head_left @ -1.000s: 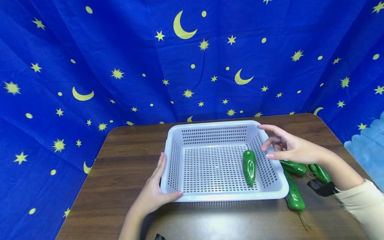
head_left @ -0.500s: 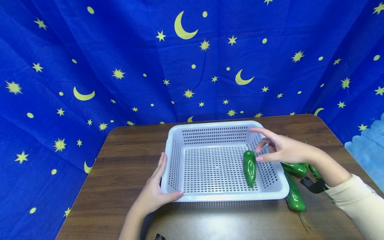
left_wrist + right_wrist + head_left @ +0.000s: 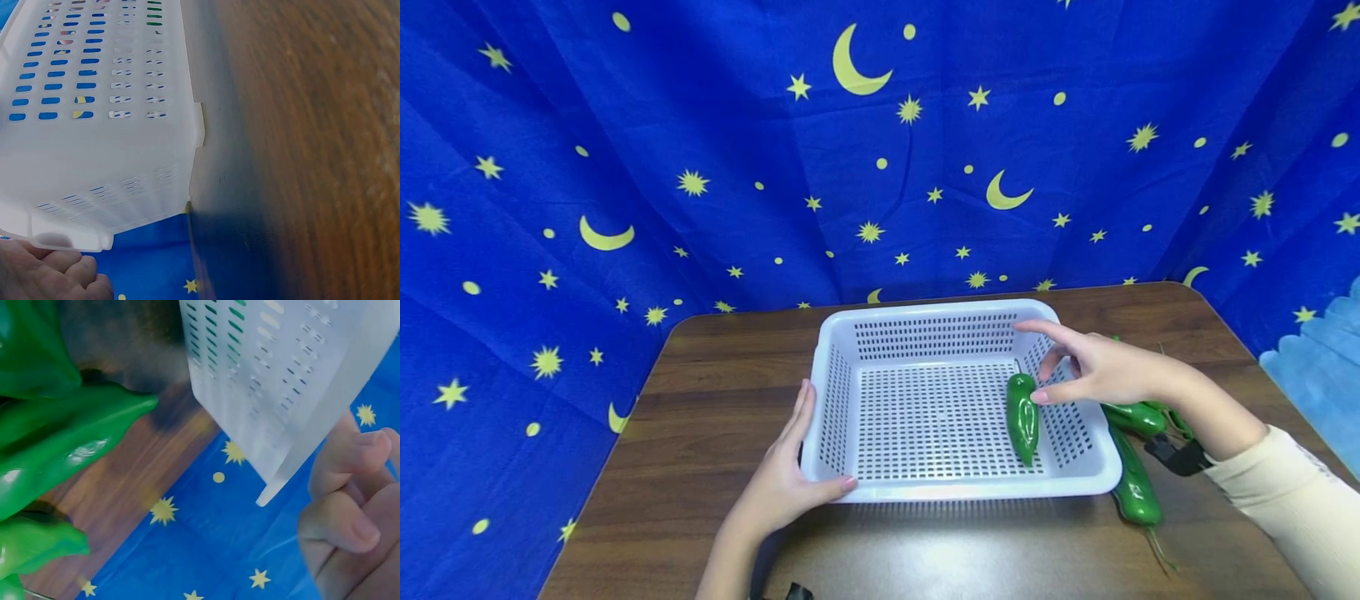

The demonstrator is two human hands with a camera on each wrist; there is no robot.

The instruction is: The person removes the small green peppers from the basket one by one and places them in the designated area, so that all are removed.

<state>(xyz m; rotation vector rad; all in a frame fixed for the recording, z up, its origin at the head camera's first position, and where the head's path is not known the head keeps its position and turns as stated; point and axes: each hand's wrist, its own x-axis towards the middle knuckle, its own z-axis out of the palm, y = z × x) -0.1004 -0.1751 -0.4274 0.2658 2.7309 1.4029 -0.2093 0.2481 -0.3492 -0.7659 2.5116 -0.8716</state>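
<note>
A white plastic basket [image 3: 940, 493] with slotted walls stands on the table. Inside it, along the right side, lies one glossy green chili pepper [image 3: 1022, 425] with its stem pointing away. My left hand [image 3: 782, 483] grips the basket's near left corner, thumb over the front rim and fingers along the left side; the left wrist view has its fingers [image 3: 69, 272] curled at the rim. Over the right wall reaches my right hand [image 3: 1097, 368], fingers loosely bent and holding nothing, its thumb tip close to the pepper. Whether it touches the pepper is unclear.
Several more green peppers [image 3: 1137, 487] lie on the table to the basket's right, partly hidden under the right forearm. Their tips show large in the right wrist view, beside the basket [image 3: 275, 369]. A blue curtain [image 3: 737, 125] with stars and moons hangs behind the brown table [image 3: 715, 367].
My right hand has moved left, from the basket's right rim to above the pepper inside. The left hand, the basket and the peppers have stayed in place.
</note>
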